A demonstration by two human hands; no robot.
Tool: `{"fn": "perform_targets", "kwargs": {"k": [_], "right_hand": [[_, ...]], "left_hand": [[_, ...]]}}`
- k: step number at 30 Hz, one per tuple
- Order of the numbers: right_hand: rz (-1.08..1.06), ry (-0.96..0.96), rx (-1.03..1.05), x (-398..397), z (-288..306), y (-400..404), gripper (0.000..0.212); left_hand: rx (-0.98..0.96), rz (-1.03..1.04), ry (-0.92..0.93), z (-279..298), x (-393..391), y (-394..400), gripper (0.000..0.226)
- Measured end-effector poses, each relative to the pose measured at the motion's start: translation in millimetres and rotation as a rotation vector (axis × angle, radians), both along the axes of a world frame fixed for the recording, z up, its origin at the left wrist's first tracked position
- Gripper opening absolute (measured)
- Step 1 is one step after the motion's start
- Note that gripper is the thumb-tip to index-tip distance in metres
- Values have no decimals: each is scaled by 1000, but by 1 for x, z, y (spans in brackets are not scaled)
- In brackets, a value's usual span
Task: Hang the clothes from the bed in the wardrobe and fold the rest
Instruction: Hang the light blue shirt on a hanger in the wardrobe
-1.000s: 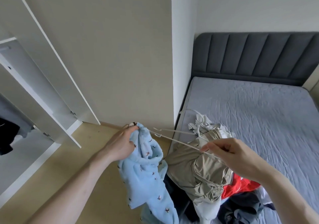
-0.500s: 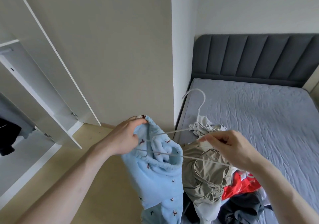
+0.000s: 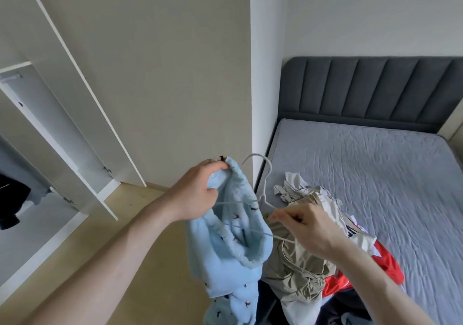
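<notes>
- Soft light-blue fleece garment with small dark prints (image 3: 225, 254) hanging down from left hand (image 3: 198, 194), waistband pinched at top and held open like a bag, likely to let the hanger slide in.
- Thin white wire hanger (image 3: 260, 197) partly inside that opening, between both hands; hook pointing up and away, long bar lying across from left hand toward right hand.
- Right hand (image 3: 308, 227) pinching hanger's near end, fingers curled.
- Just under right hand: pile of khaki, white, red and dark clothes (image 3: 300, 269) on grey quilted bed (image 3: 375, 174).
- Far left of left hand: open white wardrobe (image 3: 50, 149).
</notes>
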State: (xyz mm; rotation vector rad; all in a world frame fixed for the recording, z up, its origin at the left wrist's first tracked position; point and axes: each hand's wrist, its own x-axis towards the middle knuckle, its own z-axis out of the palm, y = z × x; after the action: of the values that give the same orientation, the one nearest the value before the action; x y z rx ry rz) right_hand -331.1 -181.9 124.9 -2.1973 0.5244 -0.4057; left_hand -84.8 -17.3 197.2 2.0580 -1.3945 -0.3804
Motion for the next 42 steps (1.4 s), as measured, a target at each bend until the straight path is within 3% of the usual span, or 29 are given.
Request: {"fn": "perform_targets", "kwargs": {"k": [5, 10, 12, 14, 15, 17, 19, 21, 23, 25, 28, 30, 33, 35, 40, 42], "right_hand": [[-28, -102, 77, 16, -8, 20, 35], [-95, -277, 282, 16, -4, 30, 47], [-102, -316, 330, 14, -3, 32, 47], [-83, -349, 382, 15, -2, 34, 46], [-73, -353, 397, 16, -2, 35, 46], [-67, -338, 427, 18, 0, 36, 42], [-70, -315, 410, 20, 1, 35, 33], [-99, -298, 274, 20, 5, 35, 14], [-193, -315, 83, 17, 5, 32, 30], [-360, -450, -69, 12, -3, 33, 39], [-575, -573, -6, 4, -33, 42, 39], [-546, -454, 188, 5, -55, 51, 45], [-425, -67, 437, 22, -88, 59, 55], [-412, 94, 564, 37, -101, 55, 51], [-364, 266, 546, 57, -113, 25, 14], [-385, 246, 544, 56, -109, 14, 15]], "left_hand": [[-25, -161, 242, 33, -28, 2, 49], [136, -241, 355, 42, -31, 12, 33], [72, -180, 168, 42, -25, 12, 30], [8, -133, -302, 39, -14, 8, 30], [20, -132, -448, 37, -9, 6, 26], [112, -137, -445, 34, -2, 4, 6], [157, -111, -382, 25, 6, 4, 18], [124, -69, -431, 19, 14, 4, 31], [63, -19, -423, 16, 21, 8, 37], [-27, 40, -384, 15, 30, 14, 38], [-158, 88, -367, 24, 42, 24, 36], [-211, 80, -360, 34, 43, 26, 36], [-270, 30, -367, 49, 38, 25, 34], [-305, -8, -388, 59, 33, 24, 35], [-340, -24, -400, 74, 39, 28, 39], [-336, -19, -411, 75, 44, 36, 40]]}}
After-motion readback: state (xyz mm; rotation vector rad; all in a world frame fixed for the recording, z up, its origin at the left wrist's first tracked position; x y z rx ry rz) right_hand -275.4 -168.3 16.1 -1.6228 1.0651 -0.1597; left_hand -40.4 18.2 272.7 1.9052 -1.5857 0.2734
